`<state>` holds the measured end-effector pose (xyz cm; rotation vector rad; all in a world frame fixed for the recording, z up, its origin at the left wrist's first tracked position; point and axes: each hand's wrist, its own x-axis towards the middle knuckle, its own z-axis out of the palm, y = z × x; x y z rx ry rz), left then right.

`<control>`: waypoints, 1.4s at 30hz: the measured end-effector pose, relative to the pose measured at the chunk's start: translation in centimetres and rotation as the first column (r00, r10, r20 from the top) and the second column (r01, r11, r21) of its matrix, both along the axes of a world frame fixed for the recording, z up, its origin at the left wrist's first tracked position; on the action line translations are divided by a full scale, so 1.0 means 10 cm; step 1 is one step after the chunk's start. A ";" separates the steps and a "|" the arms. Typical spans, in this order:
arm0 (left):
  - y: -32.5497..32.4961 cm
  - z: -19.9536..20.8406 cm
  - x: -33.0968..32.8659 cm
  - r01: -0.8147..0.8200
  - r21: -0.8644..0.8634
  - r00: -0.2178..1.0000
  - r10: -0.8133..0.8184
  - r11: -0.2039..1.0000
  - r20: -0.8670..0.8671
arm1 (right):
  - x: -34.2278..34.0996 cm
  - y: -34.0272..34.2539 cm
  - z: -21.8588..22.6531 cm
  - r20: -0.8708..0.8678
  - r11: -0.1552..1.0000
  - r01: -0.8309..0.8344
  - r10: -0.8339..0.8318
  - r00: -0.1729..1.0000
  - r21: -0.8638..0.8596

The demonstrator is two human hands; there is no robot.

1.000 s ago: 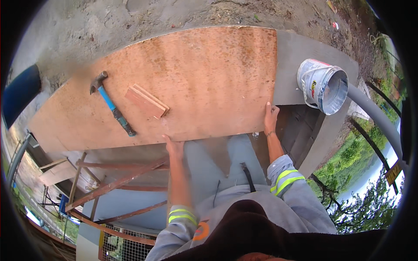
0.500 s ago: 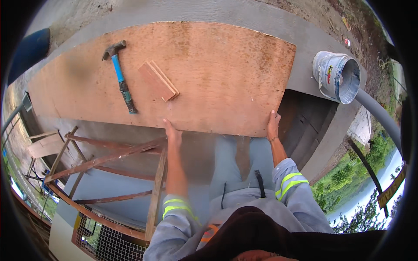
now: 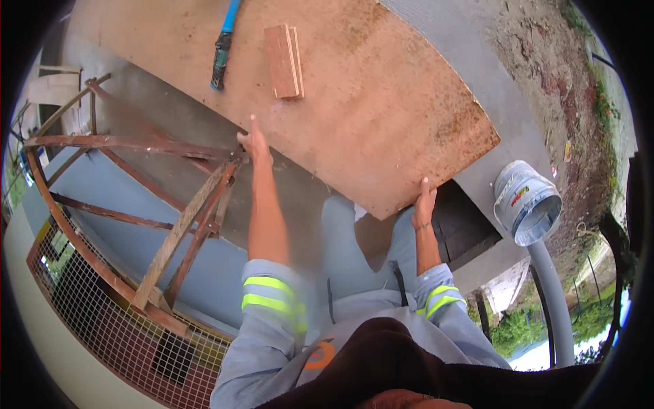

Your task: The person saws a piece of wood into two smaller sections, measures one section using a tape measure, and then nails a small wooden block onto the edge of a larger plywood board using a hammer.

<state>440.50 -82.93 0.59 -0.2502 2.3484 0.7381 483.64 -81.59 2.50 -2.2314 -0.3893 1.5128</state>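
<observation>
A large sheet of plywood (image 3: 388,102) spans the upper middle, with a stained right end. At its near edge, my left hand (image 3: 256,142) holds on, thumb pointing up over the top face and fingers mostly hidden below. My right hand (image 3: 424,206) grips the sheet close to its near right corner, thumb on top. On the sheet lies a hammer (image 3: 223,51) with a blue and dark green handle; its head is out of view. Beside the hammer rest small flat pieces of wood (image 3: 283,63), stacked together.
At the left stands a wooden frame (image 3: 129,142) of crossed bars above a white wire mesh (image 3: 129,327). A paint-stained white bucket (image 3: 512,194) sits on the concrete ledge at right, near a grey pipe (image 3: 550,300). A dark opening (image 3: 466,228) lies beside my right hand.
My view has turned, and the plywood now slants down to the right with its near corner closer to my legs. Both hands keep hold; the hammer head has left the picture.
</observation>
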 end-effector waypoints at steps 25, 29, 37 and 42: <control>-0.69 -0.20 0.47 -0.072 0.164 0.933 0.008 0.984 0.359 | -1.65 1.91 0.65 0.087 0.431 -0.699 0.814 0.574 0.571; -0.99 -0.45 0.35 0.246 0.168 0.941 -0.277 0.955 0.194 | -3.06 2.15 0.47 0.343 0.227 -0.745 0.778 0.527 0.627; -0.28 0.15 0.63 0.223 0.301 0.879 -0.325 0.927 0.350 | -3.61 2.23 0.23 0.527 0.213 -0.932 0.778 0.343 0.293; -0.27 0.18 0.63 -0.184 0.041 0.908 0.154 0.982 0.391 | -3.06 2.40 0.33 0.181 0.494 -0.765 0.779 0.601 0.413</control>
